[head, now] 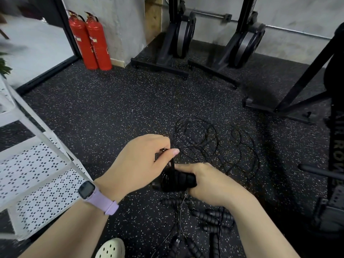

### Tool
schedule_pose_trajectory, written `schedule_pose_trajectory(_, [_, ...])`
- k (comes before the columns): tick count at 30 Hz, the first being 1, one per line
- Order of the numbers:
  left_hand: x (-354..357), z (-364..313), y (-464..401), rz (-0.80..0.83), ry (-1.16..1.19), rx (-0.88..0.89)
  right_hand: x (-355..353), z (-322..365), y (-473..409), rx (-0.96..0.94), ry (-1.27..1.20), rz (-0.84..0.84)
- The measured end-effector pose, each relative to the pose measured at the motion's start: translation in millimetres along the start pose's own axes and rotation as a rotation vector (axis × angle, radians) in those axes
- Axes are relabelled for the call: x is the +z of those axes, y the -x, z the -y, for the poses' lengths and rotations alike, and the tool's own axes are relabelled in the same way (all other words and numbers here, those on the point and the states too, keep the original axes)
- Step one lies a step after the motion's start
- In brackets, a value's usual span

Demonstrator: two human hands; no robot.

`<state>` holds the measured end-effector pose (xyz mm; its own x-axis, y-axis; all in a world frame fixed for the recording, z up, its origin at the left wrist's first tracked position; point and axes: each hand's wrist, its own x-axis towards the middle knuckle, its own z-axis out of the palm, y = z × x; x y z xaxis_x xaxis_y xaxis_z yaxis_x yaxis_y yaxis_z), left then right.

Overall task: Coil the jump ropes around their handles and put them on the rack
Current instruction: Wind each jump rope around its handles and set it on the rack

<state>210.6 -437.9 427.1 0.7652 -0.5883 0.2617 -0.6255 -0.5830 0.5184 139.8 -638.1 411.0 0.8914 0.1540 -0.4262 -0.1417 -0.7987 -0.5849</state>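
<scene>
My right hand (208, 185) grips a pair of black ribbed jump-rope handles (176, 180) held crosswise in front of me. My left hand (141, 161) pinches the thin black cord (172, 164) just above the handles, with a small metal piece at my fingertips. Loose loops of thin black rope (214, 144) lie tangled on the floor beyond my hands. Several more black ribbed handles (210, 216) with their cords lie on the floor below my right wrist. The white perforated rack (39, 175) stands at my left.
Speckled black rubber floor (111, 108). Two red fire extinguishers (91, 40) stand by the wall at the back left. Black rowing machines (178, 38) stand upright at the back; another black machine frame (333, 146) is at the right. A white clog (111, 248) shows at the bottom.
</scene>
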Motion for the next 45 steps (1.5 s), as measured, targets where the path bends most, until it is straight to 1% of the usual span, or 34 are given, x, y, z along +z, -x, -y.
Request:
schedule_pose_trajectory(2, [1.3, 4.8, 0.4, 0.018, 0.039, -0.05, -4.2, 0.7, 1.3, -0.042, -0.009, 0.039])
schedule_pose_trajectory(4, [-0.9, 4.8, -1.7, 0.039, 0.122, -0.132, -9.9, -1.2, 3.8, -0.099, -0.104, 0.096])
schedule_pose_trajectory(5, [-4.8, 3.3, -2.8, 0.079, 0.169, -0.181, -12.7, -0.4, 5.9, -0.136, -0.173, 0.136])
schedule_pose_trajectory(7, [-14.6, 2.5, -6.4, 0.233, 0.267, -0.275, -16.0, 2.7, 11.9, -0.229, -0.343, 0.216])
schedule_pose_trajectory(9, [-23.8, 4.8, -10.2, 0.385, 0.456, -0.357, -17.9, 5.2, 17.1, -0.29, -0.53, 0.252])
schedule_pose_trajectory(10, [-26.4, 6.3, -11.6, 0.419, 0.604, -0.399, -19.6, 5.7, 18.2, -0.307, -0.609, 0.25])
schedule_pose_trajectory(11, [-28.6, 4.8, -12.8, 0.416, 0.771, -0.439, -21.5, 5.9, 19.0, -0.322, -0.677, 0.234])
schedule_pose_trajectory(12, [-29.2, 3.6, -13.6, 0.391, 0.871, -0.461, -22.5, 6.2, 19.2, -0.33, -0.733, 0.203])
schedule_pose_trajectory(13, [-27.7, 3.7, -13.8, 0.364, 0.891, -0.45, -23.4, 7.0, 18.9, -0.333, -0.782, 0.166])
schedule_pose_trajectory(14, [-26.1, 1.9, -12.9, 0.345, 0.879, -0.43, -23.0, 7.3, 17.6, -0.332, -0.822, 0.128])
schedule_pose_trajectory(15, [-24.4, 1.3, -11.4, 0.282, 0.85, -0.41, -22.1, 7.7, 15.7, -0.325, -0.854, 0.097])
schedule_pose_trajectory(17, [-23.3, -0.6, -9.2, 0.183, 0.859, -0.434, -18.6, 8.8, 11.8, -0.303, -0.913, 0.066])
schedule_pose_trajectory(19, [-20.5, -2.4, -10.1, 0.183, 0.844, -0.449, -16.3, 10.7, 10.4, -0.334, -0.967, 0.069])
schedule_pose_trajectory(22, [-14.4, -7.4, -14.5, 0.136, 0.789, -0.544, -14.9, 15.1, 10.6, -0.392, -1.049, 0.057])
schedule_pose_trajectory(25, [-8.1, -12.1, -18.6, 0.193, 0.759, -0.555, -12.4, 17.8, 8.9, -0.408, -1.149, 0.032])
schedule_pose_trajectory(26, [-6.7, -14.4, -20.1, 0.197, 0.768, -0.587, -11.4, 18.2, 7.7, -0.412, -1.174, 0.022])
schedule_pose_trajectory(28, [-3.1, -14.6, -22.0, 0.164, 0.819, -0.64, -10.7, 19.3, 5.6, -0.431, -1.176, -0.002])
schedule_pose_trajectory(30, [0.6, -15.2, -21.4, 0.144, 0.854, -0.643, -10.6, 20.5, 4.8, -0.443, -1.166, -0.021])
schedule_pose_trajectory(33, [0.4, -17.1, -22.4, 0.15, 0.864, -0.641, -10.6, 22.1, 5.0, -0.442, -1.166, -0.033])
schedule_pose_trajectory(36, [-0.5, -17.6, -22.2, 0.149, 0.886, -0.684, -9.1, 22.1, 3.4, -0.443, -1.173, -0.045])
schedule_pose_trajectory(39, [-3.4, -22.7, -19.5, 0.108, 0.877, -0.65, -9.1, 21.3, 1.5, -0.451, -1.192, -0.06])
schedule_pose_trajectory(42, [-6.9, -27.7, -20.4, 0.111, 0.911, -0.626, -11.8, 21.0, 0.8, -0.468, -1.254, -0.091])
schedule_pose_trajectory(43, [-5.7, -26.6, -20.4, 0.116, 0.863, -0.599, -13.0, 20.3, 0.7, -0.468, -1.284, -0.11])
schedule_pose_trajectory(45, [-3.1, -19.6, -18.2, 0.159, 0.635, -0.554, -15.9, 17.7, 0.8, -0.462, -1.364, -0.15])
